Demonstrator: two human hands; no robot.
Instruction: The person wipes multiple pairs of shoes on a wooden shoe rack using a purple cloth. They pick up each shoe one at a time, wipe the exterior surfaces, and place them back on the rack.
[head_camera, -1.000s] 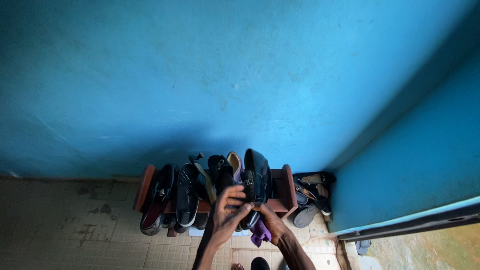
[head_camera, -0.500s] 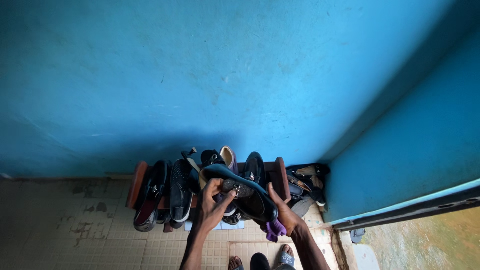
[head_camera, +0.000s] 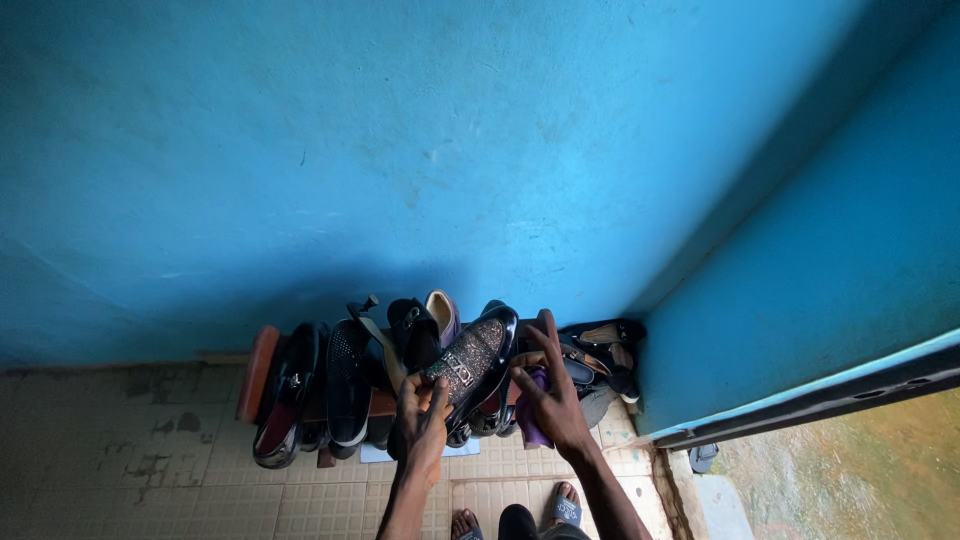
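Both my hands have turned the black shoe (head_camera: 472, 362) sole-up over the shoe rack (head_camera: 258, 372); left hand (head_camera: 424, 412) fingers grip its heel, right hand (head_camera: 553, 396) fingers spread, pinching a purple cloth (head_camera: 530, 418). Sandals (head_camera: 600, 350) crowd the right corner.

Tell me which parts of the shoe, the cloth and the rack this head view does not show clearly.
- Black shoe: its heel end is covered by the left hand.
- Purple cloth: mostly hidden behind the right hand; its full shape is unclear.
- Wooden shoe rack: its shelves and right end are hidden by shoes and hands.
- Pile of sandals in the corner: too dark and small to count.
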